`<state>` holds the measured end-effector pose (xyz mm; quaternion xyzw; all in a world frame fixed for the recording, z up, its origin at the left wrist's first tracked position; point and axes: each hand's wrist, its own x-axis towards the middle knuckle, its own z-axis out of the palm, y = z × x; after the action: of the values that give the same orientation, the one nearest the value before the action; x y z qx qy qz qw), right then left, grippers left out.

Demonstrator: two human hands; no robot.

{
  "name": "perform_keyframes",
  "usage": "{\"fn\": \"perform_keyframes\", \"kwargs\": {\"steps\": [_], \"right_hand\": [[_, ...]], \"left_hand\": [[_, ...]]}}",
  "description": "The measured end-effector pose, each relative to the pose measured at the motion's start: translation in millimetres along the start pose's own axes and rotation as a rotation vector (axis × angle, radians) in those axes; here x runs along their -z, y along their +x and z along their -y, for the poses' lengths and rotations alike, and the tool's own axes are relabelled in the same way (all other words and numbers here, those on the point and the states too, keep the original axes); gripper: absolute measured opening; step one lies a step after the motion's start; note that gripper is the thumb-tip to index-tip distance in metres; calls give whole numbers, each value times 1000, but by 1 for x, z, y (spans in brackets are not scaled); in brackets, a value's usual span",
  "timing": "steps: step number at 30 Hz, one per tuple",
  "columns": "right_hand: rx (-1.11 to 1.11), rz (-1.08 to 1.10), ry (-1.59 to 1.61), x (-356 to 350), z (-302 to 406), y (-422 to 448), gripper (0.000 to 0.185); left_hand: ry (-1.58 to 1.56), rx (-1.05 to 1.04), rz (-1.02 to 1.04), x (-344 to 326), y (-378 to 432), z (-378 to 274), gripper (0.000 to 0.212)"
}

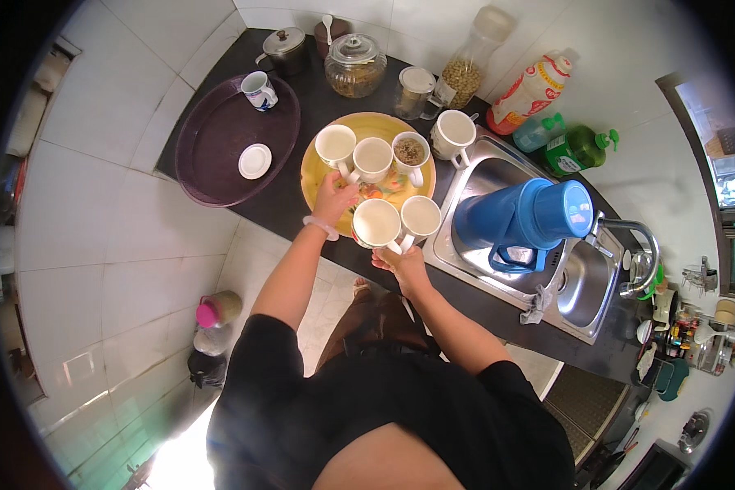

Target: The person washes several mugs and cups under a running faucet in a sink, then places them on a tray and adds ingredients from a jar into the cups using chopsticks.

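A round yellow tray [367, 125] lies on the dark counter with several white mugs on it. My left hand [335, 199] is at the handles of the upper-left mug [335, 144] and the middle mug [372, 158]; whether its fingers grip a handle cannot be told. To their right, a mug with dry brown contents [410, 150] stands. My right hand [398, 263] holds the handles of a wider mug [376, 222] and a smaller mug [421, 217] at the tray's near right edge. Another white mug [455, 131] stands beside the tray, near the sink.
A purple oval tray [187, 153] at left bears a printed mug [258, 90] and a white lid [255, 161]. Glass jars [355, 67] and bottles [530, 92] line the wall. A blue thermos [502, 214] rests over the steel sink [572, 306], with a curved faucet [643, 239] beyond.
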<state>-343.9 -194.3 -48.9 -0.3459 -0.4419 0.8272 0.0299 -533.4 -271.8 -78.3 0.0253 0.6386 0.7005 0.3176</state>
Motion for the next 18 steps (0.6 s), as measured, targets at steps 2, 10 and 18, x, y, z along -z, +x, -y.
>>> {"fn": "perform_keyframes", "kwargs": {"steps": [2, 10, 18], "right_hand": [[-18, -2, -18, -7, -4, 8, 26], [-5, -9, -33, -50, -16, 34, 23], [65, -130, -13, -76, -22, 55, 17]], "left_hand": [[-33, 40, 24, 15, -16, -15, 32], [-26, 67, -135, 46, -56, -13, 36], [25, -1, -172, 28, -83, 4, 38]]}}
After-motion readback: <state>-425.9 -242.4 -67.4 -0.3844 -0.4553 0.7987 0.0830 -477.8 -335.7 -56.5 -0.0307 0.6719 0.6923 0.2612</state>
